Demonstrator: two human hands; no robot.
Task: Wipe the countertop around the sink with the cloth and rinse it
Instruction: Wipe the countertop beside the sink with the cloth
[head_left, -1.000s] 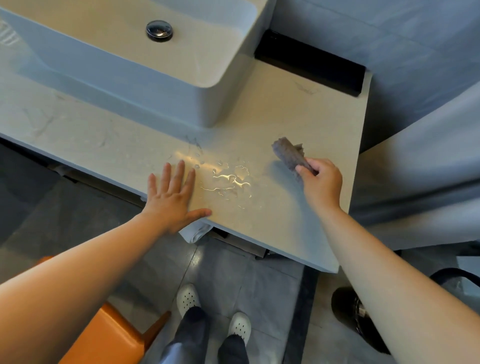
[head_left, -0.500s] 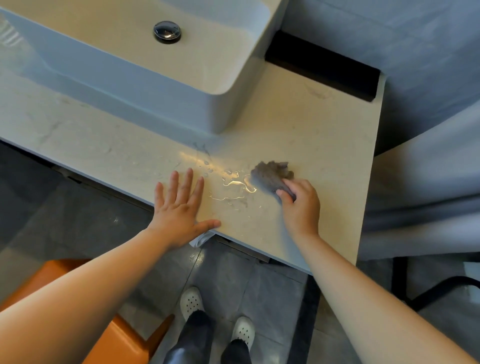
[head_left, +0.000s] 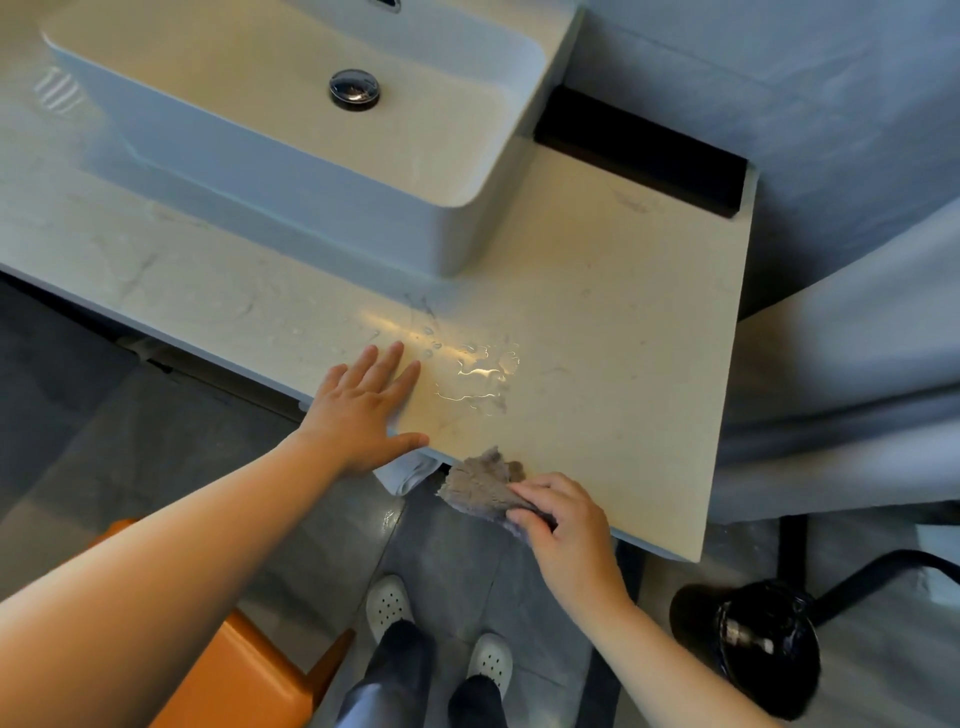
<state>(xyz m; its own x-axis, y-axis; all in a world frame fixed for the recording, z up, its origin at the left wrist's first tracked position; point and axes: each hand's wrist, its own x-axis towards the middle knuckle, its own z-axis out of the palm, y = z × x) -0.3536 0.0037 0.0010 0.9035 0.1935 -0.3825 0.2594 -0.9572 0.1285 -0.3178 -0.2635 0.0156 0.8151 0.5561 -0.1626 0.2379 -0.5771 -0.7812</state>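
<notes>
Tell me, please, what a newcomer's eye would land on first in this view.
The glinting puddle on the countertop, just in front of the white sink, draws the eye first. To its left the left hand lies flat near the front edge, and nearer the viewer the right hand grips a grey cloth at that edge.

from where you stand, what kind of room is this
Likely a bathroom: a white vessel sink with a chrome drain sits on a pale stone countertop over grey floor tiles.
</notes>
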